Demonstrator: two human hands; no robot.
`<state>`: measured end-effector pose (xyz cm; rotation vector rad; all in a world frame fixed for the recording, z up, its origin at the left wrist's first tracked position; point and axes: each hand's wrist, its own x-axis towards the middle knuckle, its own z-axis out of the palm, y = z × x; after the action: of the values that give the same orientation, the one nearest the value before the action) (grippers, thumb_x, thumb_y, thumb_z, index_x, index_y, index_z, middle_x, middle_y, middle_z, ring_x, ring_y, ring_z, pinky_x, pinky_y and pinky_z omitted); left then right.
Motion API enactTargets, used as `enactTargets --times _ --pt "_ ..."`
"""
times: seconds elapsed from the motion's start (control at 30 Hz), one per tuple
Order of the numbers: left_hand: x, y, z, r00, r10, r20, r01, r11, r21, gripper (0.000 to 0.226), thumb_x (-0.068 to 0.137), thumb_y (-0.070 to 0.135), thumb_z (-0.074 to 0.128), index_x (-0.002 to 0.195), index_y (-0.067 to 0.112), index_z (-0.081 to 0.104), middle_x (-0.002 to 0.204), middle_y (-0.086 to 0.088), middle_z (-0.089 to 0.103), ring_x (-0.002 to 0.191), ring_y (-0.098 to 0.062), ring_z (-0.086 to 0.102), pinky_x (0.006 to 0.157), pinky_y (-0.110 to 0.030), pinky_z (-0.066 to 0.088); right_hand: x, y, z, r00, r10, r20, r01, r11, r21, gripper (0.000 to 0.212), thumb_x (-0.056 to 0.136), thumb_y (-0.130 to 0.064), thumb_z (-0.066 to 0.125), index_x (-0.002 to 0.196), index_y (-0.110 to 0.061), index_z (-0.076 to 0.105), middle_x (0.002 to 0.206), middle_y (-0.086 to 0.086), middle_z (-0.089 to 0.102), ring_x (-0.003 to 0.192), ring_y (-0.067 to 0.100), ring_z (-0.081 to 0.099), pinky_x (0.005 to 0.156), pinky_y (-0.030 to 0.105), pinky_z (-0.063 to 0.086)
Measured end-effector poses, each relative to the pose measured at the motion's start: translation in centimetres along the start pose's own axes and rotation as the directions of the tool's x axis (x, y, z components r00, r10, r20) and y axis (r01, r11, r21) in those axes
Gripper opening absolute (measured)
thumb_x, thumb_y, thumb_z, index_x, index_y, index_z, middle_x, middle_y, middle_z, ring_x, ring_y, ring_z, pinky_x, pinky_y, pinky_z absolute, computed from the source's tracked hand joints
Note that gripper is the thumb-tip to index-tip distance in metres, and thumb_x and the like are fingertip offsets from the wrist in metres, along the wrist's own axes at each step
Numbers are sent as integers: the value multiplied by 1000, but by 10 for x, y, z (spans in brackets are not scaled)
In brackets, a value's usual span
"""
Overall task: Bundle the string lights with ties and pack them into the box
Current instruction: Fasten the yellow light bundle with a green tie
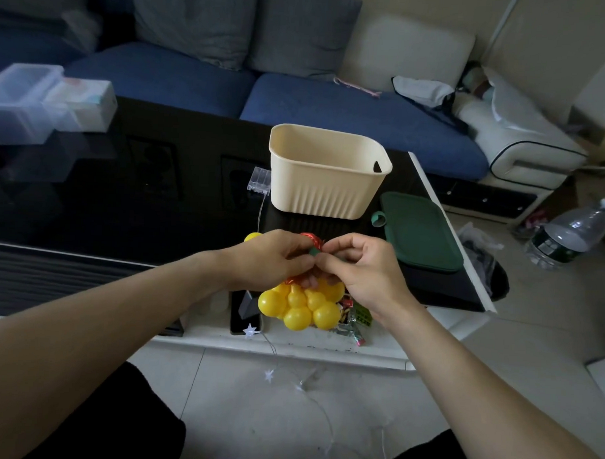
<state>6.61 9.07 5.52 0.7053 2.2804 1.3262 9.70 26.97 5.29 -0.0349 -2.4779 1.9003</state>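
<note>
Head view: both hands' fingers (312, 260) pinch a small green tie (314, 252) over the cluster of yellow plastic bulb lights (302, 303); slack grip risks the bundle loosening.

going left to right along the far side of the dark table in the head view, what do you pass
clear plastic container → white box → clear battery holder → cream basket → green lid
</note>
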Motion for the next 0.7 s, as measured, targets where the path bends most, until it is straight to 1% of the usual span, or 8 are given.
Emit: enactTargets --times 0.13,0.23,0.3,0.33,0.43,0.57,0.63,0.7 --pt "-2 -1 -6 1000 -2 11 2 997 80 21 103 15 47 106 4 65 88 -7 74 82 -12 71 79 -24 57 -2 1 3 999 6 48 -7 1000 14 11 82 -4 80 87 -10 72 73 12 75 63 18 73 62 26 57" --pt "-3 -3 -5 1000 -12 26 8 990 137 19 103 14 47 97 6 63 81 -4 71 73 -6 67 72 -20 54 -1 4 4 996 16 88 -12 999 -41 10 85 0 75 86 -10 72 72 11 75 67 26 75 68 43 62" --pt "-2 -1 -2 1000 -9 27 2 975 223 21 103 13 46 85 13 58 73 2 66 66 -2 62 65 -16 49 -1 4 3 993 43 109 -34 996 -85 10 87 0 69 86 -10 72 72 12 76 70 33 75 73 55 62" --pt "-1 -1 -1 1000 -5 20 -1 970 245 23 102 13 46 81 16 55 71 3 65 63 -3 61 63 -17 49 0 4 3 991 61 117 -51 995 -88 11 88 -1 65 86 -10 72 73 12 76 72 36 75 74 58 61" --pt "0 0 3 1000 9 -7 -7 971 238 26 101 12 45 78 22 53 63 11 64 60 -3 62 59 -20 50 -1 -4 2 986 99 136 -90 993 -76 12 91 -2 60 87 -7 71 72 16 75 73 40 74 74 57 61" --pt "2 4 8 1000 19 11 -21 968 250 25 99 9 45 80 22 54 59 22 64 56 1 60 56 -15 46 -1 -11 -4 981 123 151 -98 981 -165 7 89 -2 61 86 -1 67 64 13 72 64 36 73 66 49 62" --pt "3 3 8 1000 13 -10 -10 968 250 22 98 8 44 83 18 56 62 16 66 57 -1 61 58 -18 49 -1 -11 -9 978 127 164 -84 966 -245 4 87 -5 63 84 -3 65 63 13 72 63 39 72 62 46 62" --pt "3 0 5 999 -7 -41 17 971 239 19 97 10 44 85 11 58 69 8 67 60 -4 62 60 -23 52 -2 -11 -13 975 132 180 -82 962 -261 1 86 -4 63 85 -3 63 64 12 72 62 40 71 57 42 59"
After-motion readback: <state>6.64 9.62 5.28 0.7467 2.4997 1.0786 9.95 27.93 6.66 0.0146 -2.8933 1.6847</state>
